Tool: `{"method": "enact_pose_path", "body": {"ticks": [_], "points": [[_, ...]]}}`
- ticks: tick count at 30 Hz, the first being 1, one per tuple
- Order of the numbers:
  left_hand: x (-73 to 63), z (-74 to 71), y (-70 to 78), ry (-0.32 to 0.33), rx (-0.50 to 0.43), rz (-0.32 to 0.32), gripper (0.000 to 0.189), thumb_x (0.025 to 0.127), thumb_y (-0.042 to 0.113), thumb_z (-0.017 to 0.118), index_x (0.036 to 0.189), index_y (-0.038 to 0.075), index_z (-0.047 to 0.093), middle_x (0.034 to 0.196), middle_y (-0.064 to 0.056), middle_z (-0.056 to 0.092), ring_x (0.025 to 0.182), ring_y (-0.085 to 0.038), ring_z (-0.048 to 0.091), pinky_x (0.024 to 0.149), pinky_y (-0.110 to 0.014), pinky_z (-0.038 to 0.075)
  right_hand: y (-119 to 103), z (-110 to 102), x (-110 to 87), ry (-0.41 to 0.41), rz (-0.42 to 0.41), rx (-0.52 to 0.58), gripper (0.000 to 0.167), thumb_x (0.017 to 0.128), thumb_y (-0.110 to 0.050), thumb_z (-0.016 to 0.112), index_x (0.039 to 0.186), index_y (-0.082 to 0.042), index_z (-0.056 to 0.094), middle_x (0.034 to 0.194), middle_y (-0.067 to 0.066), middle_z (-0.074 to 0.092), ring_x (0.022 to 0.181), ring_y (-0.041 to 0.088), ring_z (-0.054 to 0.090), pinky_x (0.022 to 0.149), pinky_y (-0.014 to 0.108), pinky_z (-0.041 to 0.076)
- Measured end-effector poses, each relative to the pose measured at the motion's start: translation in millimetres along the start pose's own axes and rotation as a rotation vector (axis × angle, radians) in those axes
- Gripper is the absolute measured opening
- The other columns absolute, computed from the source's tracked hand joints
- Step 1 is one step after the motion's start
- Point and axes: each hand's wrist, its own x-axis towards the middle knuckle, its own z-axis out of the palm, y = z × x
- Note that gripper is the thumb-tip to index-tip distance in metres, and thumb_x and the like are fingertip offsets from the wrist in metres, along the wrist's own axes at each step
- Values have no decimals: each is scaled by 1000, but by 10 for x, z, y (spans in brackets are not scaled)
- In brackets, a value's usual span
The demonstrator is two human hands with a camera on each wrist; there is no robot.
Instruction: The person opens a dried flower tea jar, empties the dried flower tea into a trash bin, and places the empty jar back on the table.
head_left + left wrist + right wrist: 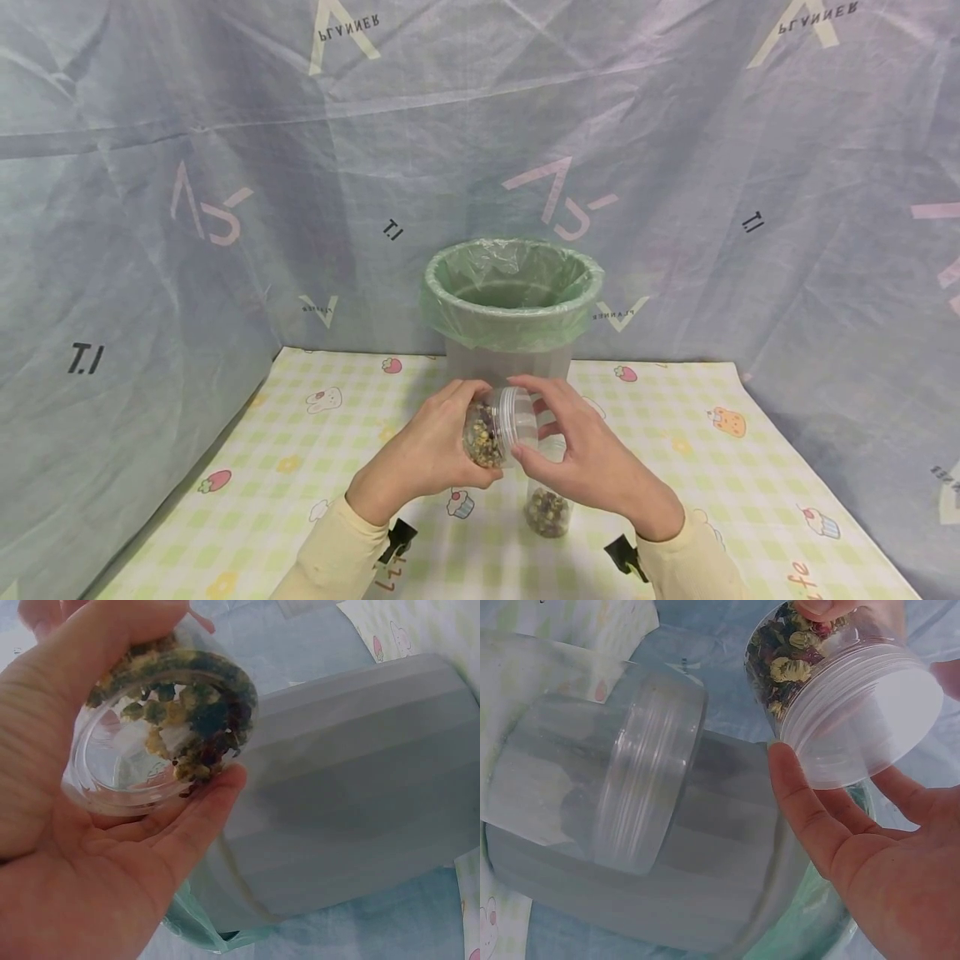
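Observation:
A clear plastic jar (483, 437) of dried flower tea lies tipped on its side in the air, its screw lid (519, 417) facing right. My left hand (420, 442) grips the jar's body, with the thumb and fingers around it near the base. Around the lid curl the thumb and fingers of my right hand (592, 450). In the right wrist view, yellow and red dried blossoms (791, 667) show through the wall. Below the right hand a second clear jar (547, 508) stands upright on the table, dried flowers at its bottom; the hand partly hides its top.
Behind the hands stands a grey bin (510, 362) lined with a thin green bag (585, 317). A checked tablecloth (300, 467) with printed cartoons covers the table. Grey-blue cloth (480, 125) hangs at the back and both sides.

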Motion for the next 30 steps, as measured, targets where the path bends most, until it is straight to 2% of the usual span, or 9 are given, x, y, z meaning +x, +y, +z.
{"method": "enact_pose_path", "body": {"ticks": [11,23,30], "points": [[6,12,-16,10,-1,3,93,62,33,97,140,8,53,131,-3,60,112,-16,60,96,-36,54,-4,-14,-2,8,-22,-14,75,88,-17,77,153,-30,42,137,-6,52,113,17,59,84,33,60],[5,-3,-22,4,-4,-5,95,64,36,96,142,8,52,132,-2,60,112,-16,59,96,-37,53,-37,-41,-1,-10,-33,-10,75,88,-14,76,154,-21,41,139,-1,51,114,19,58,85,35,60],[-3,-29,-34,7,-19,-6,94,64,35,97,142,8,52,130,-2,60,110,-16,60,95,-37,54,-32,-45,-4,2,-20,2,77,89,-15,76,155,-29,40,143,-4,49,116,17,56,86,36,60]]}}
